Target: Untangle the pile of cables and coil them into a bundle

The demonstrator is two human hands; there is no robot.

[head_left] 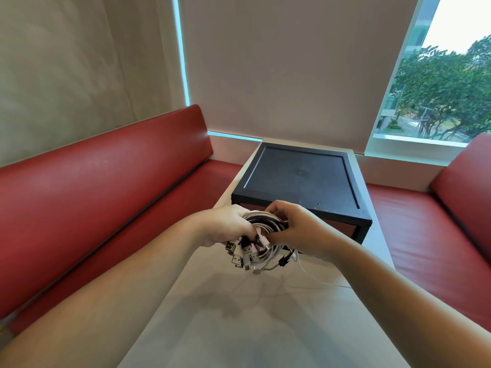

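Your two bare forearms reach in from the bottom corners and meet above the pale surface. Between them, held up off it, is the bundle of cables, a coil of white and black loops with no part of the coil itself resting on anything.

Your left hand is closed around the left side of the coil, fingers curled over the loops and hiding how many strands run through the fist. Your right hand is closed on the right side, thumb low and fingers pinched over the top of the loops, so the two hands nearly touch with the coil squeezed between them.

Below your left hand a cluster of plugs hangs down, metal ends pointing various ways; you cannot count them cleanly because they overlap. Under your right hand a small black connector dangles, and one thin white cable trails down and away to the right along the surface until your right forearm covers it, so its far end is out of sight.

Just beyond your hands stands a black box on the surface, its near lower face partly blocked by the hands. Red benches flank the surface on both sides.
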